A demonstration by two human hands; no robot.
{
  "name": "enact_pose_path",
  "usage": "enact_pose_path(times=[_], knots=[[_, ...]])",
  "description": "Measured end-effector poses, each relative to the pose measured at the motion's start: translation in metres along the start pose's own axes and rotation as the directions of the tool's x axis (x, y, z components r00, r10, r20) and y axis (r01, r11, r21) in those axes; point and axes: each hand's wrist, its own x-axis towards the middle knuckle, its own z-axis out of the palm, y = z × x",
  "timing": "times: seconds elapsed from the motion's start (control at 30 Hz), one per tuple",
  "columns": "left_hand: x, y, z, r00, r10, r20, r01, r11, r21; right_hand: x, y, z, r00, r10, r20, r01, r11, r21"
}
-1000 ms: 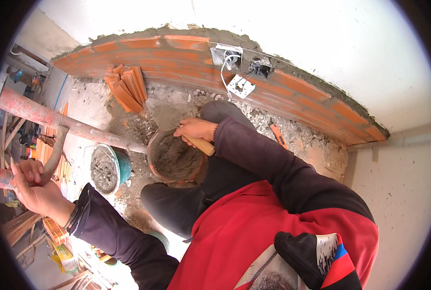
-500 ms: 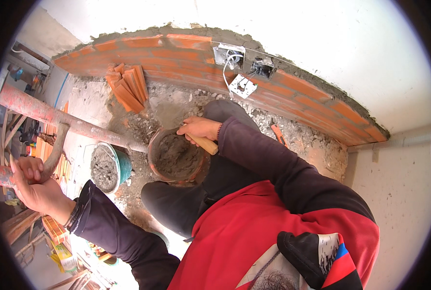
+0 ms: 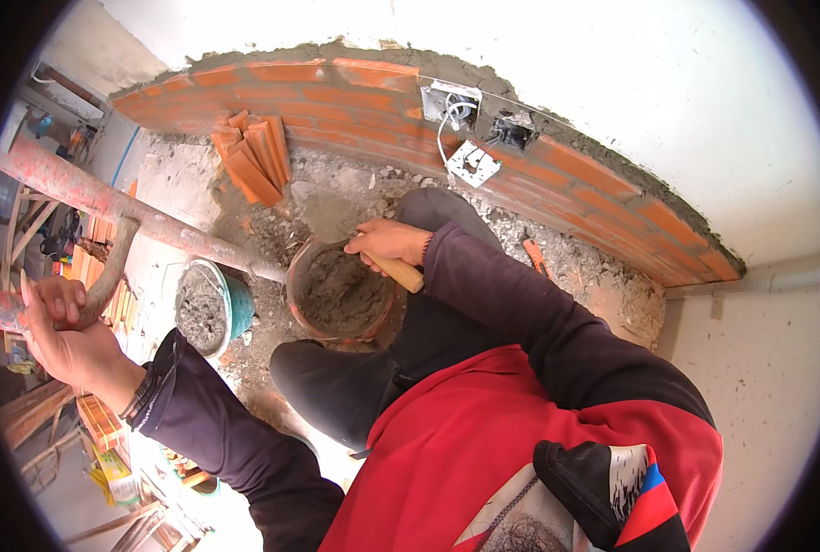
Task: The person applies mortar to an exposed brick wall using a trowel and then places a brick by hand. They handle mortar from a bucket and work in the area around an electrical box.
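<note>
My right hand point(image 3: 392, 246) is wrapped round the wooden handle point(image 3: 399, 272) of a trowel. The trowel's grey, mortar-smeared blade point(image 3: 325, 211) points away from me, just past the far rim of a round bucket point(image 3: 297, 316). Wet grey mortar point(image 3: 341, 290) lies in that bucket, in front of my knees. Out at the left, my left hand point(image 3: 74, 340) is closed on a curved metal bar point(image 3: 115, 271), which joins a long pole point(image 3: 166, 216) with worn red and white paint. The hand's index finger sticks up.
A low brick wall point(image 3: 355, 97) with fresh mortar on top curves ahead, with an open electrical box point(image 3: 451, 103) and a hanging socket point(image 3: 473, 164). Thin bricks point(image 3: 252, 156) are stacked before it. A teal bucket of mortar point(image 3: 238, 308) stands left. An orange-handled tool point(image 3: 534, 255) lies right.
The trowel blade has turned and shows more fully beyond the bucket rim. My left hand keeps its grip on the bar. The whole view has shifted slightly.
</note>
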Motion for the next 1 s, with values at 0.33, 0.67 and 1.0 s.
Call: enact_pose_path(times=[0.33, 0.67, 1.0], knots=[[-0.003, 0.002, 0.008, 1.000, 0.019, -0.017, -0.019, 0.999, 0.030, 0.003, 0.001, -0.001, 0.999, 0.003, 0.037, -0.003, 1.000, -0.014], [-0.003, 0.004, 0.008, 1.000, 0.013, 0.005, -0.014, 1.000, 0.005, 0.009, 0.005, -0.001, 0.999, 0.008, 0.043, -0.008, 1.000, -0.008], [-0.003, 0.004, 0.010, 1.000, 0.006, -0.021, -0.006, 1.000, 0.024, 0.013, 0.005, 0.004, 1.000, 0.016, 0.014, -0.016, 1.000, -0.018]])
